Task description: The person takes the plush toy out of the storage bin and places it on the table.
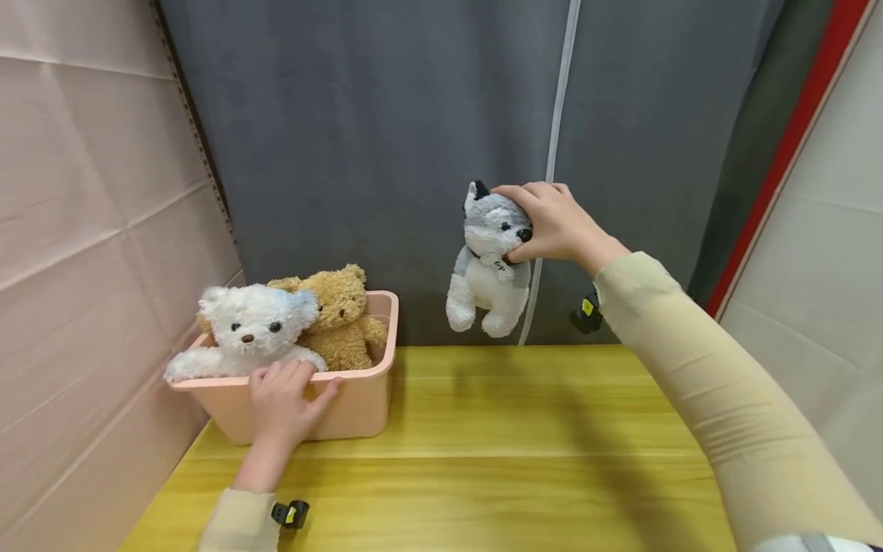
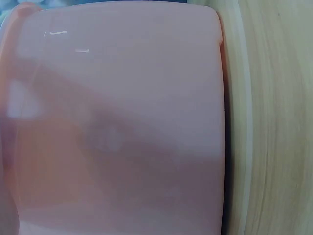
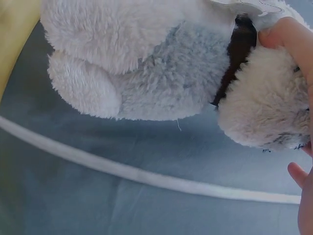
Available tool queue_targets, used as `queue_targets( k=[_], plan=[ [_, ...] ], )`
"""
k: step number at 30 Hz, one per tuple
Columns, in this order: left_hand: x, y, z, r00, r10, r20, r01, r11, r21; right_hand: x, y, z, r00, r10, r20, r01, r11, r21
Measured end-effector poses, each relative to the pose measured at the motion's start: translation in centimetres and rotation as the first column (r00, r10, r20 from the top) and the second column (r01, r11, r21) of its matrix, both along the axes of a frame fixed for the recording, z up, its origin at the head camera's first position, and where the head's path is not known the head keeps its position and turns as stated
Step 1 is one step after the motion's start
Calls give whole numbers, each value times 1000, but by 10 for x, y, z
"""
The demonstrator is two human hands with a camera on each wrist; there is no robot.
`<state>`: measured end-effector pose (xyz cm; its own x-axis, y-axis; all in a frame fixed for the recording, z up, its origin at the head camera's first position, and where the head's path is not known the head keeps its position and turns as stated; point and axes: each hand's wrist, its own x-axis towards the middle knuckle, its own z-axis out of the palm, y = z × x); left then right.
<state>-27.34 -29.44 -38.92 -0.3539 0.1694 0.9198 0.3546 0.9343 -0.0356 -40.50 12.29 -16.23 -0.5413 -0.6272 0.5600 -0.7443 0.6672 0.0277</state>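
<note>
A grey and white plush husky [image 1: 491, 287] hangs in the air above the table, gripped by its head in my right hand [image 1: 552, 222]. It wears a dark collar [image 3: 238, 56] with a bone-shaped tag [image 1: 497, 266]. My left hand [image 1: 286, 399] holds the front rim of a pink plastic bin [image 1: 359, 410], fingers over the edge. Inside the bin sit a white teddy bear [image 1: 251, 322], one arm over the rim, and a tan teddy bear [image 1: 338, 307] behind it. The left wrist view is filled mostly by the bin's outer wall [image 2: 122, 122].
The bin stands at the left of a yellow wood-grain table [image 1: 497, 460]. Behind the table hangs a dark grey curtain [image 1: 379, 138] with a white cord [image 1: 562, 84] running down it. A pale fabric wall [image 1: 90, 253] rises close on the left side.
</note>
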Motion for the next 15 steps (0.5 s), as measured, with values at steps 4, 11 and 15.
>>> queue_targets(
  k=[4,11,15],
  plan=[
    [0,-1,1,1000,-4,-30,5,1000,10,-4,9,-6,1000,-15,1,15,1000,22],
    [-3,2,2,999,0,-45,1,1000,19,-8,31,-22,998,-53,23,52,997,52],
    [-3,4,2,1000,9,-22,-8,1000,5,-9,45,-35,996,-79,31,77,995,65]
  ],
)
